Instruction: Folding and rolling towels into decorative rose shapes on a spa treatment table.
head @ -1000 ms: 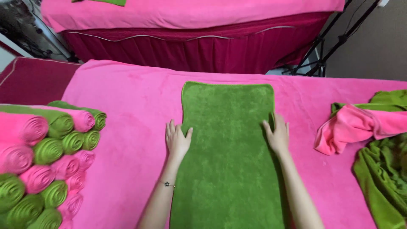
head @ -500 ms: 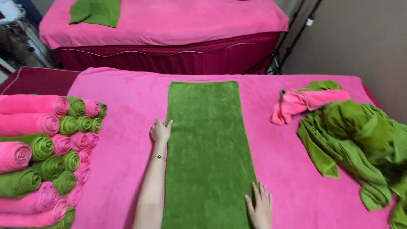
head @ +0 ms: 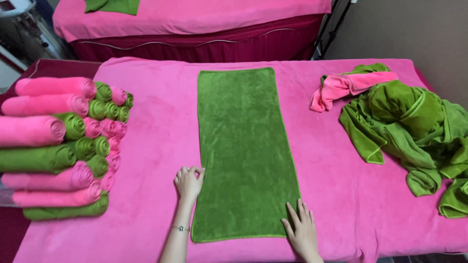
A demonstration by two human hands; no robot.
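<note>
A long green towel (head: 246, 151) lies flat on the pink bed (head: 156, 146). The left hand (head: 188, 182) pinches its left edge. The right hand (head: 301, 229) lies flat on its near right corner. Rolled towels (head: 68, 141) sit at the left.

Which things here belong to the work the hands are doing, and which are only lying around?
In hand:
- flat green terry towel
- left hand, at its left edge
- right hand, at its near right corner

Lying about:
- stack of rolled pink and green towels
- heap of loose green towels
- crumpled pink towel
</note>
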